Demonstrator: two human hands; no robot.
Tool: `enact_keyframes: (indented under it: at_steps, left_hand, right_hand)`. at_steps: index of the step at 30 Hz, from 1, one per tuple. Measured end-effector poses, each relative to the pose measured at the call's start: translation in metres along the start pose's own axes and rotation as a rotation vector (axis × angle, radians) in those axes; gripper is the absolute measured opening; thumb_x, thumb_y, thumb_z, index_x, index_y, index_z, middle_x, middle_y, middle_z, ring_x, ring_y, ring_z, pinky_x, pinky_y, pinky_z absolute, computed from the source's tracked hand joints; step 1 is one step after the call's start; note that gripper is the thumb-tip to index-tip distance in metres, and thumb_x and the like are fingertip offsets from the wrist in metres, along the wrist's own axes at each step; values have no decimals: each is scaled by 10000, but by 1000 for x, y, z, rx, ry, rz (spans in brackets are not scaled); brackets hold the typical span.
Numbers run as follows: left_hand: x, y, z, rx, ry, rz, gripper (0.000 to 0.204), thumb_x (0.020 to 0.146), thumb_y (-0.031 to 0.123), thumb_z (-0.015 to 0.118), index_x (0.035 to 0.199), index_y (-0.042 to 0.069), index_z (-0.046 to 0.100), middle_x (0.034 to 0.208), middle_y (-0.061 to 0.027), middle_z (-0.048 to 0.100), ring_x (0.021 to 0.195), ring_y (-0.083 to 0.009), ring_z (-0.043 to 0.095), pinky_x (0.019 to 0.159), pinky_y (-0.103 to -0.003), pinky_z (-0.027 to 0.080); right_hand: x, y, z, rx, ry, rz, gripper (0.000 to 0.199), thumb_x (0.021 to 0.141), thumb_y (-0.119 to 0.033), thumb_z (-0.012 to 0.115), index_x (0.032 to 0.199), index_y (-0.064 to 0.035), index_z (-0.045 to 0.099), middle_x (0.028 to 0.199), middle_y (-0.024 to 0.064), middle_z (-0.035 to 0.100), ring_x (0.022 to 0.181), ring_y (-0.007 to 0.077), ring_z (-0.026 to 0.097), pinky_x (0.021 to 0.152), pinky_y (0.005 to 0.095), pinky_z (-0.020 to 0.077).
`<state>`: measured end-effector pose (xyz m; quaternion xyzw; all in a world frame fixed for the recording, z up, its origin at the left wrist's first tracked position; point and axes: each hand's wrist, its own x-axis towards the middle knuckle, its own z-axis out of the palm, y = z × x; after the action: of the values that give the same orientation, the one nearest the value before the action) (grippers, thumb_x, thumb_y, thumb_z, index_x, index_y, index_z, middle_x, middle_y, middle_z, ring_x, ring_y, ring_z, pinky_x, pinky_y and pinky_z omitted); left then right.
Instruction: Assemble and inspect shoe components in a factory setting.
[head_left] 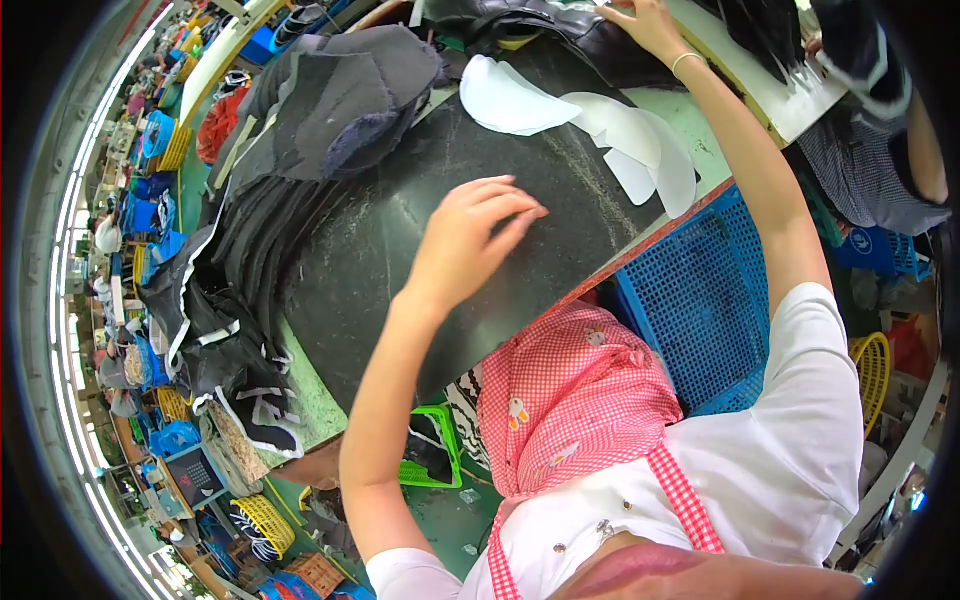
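Resting flat on the black mat (420, 250), the left hand (475, 235) is lying palm down with fingers spread loosely and gripping nothing. Black mat is covering most of the green worktable (310, 400), which is running from lower left to upper right. The right hand (645, 25) is reaching far out to the top of the view, fingers pressing down on a dark shiny fabric piece (580, 40); whether it is pinching that piece or only pressing it, cannot tell. A thin bracelet (688, 60) is sitting on the right wrist.

White curved cut pieces (585, 120) are lying on the mat between the two hands, overlapping each other, near the left fingertips but not touching them. A stack of dark grey and navy fabric pieces (335, 105) is sitting at the upper left of the mat, well apart from the right hand. More black pieces with white edging (225, 350) are hanging over the table's left edge.

A blue plastic crate (700, 300) is standing just beside the table under the right arm. A red-and-white checked apron (570, 400) is covering the person's front. A green basket (430, 450) is sitting on the floor below the table. A yellow basket (872, 370) is showing at far right.
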<state>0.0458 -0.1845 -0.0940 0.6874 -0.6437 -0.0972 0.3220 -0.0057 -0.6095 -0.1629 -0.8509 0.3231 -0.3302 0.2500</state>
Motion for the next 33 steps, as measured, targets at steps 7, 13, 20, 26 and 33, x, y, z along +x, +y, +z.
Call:
enact_keyframes:
  at_steps: [7, 13, 20, 26, 33]
  left_hand:
    - [37, 40, 81, 35, 18, 222, 456, 817, 197, 689, 1247, 98, 572, 1279, -110, 558, 1237, -296, 511, 1088, -457, 377]
    - [42, 47, 112, 126, -44, 202, 576, 784, 283, 712, 1282, 61, 524, 1370, -117, 475, 1319, -295, 417, 1124, -474, 310]
    - [21, 44, 105, 181, -19, 221, 585, 735, 300, 738, 1251, 88, 559, 1324, -84, 521, 1268, -233, 470, 1091, -471, 330]
    - [23, 41, 114, 129, 152, 183, 393, 730, 287, 735, 1061, 106, 626, 1184, -118, 538, 1184, -290, 516, 1050, -468, 368]
    - [26, 42, 111, 118, 180, 163, 297, 724, 239, 730, 961, 96, 623, 1137, -150, 551, 1148, -307, 529, 1030, -467, 395]
  right_hand:
    - [-116, -92, -61, 1, -550, -276, 501, 726, -238, 783, 1156, -46, 611, 918, 84, 663, 796, 211, 626, 783, 325, 509]
    - [-111, -100, -49, -162, -829, -252, 573, 678, -130, 752, 1206, -81, 536, 1037, 89, 536, 837, 203, 559, 759, 353, 490]
    - [-107, -98, -28, 0, -699, -401, 635, 624, -131, 785, 1199, -55, 527, 979, 84, 527, 785, 212, 520, 753, 333, 469]
    - [-125, -110, -33, -40, -744, -240, 624, 590, -108, 796, 1161, -46, 553, 962, 81, 536, 827, 216, 542, 763, 315, 470]
    - [-106, -123, -35, -67, -860, -157, 551, 635, -204, 824, 1075, -13, 553, 978, 124, 537, 788, 223, 574, 649, 328, 508]
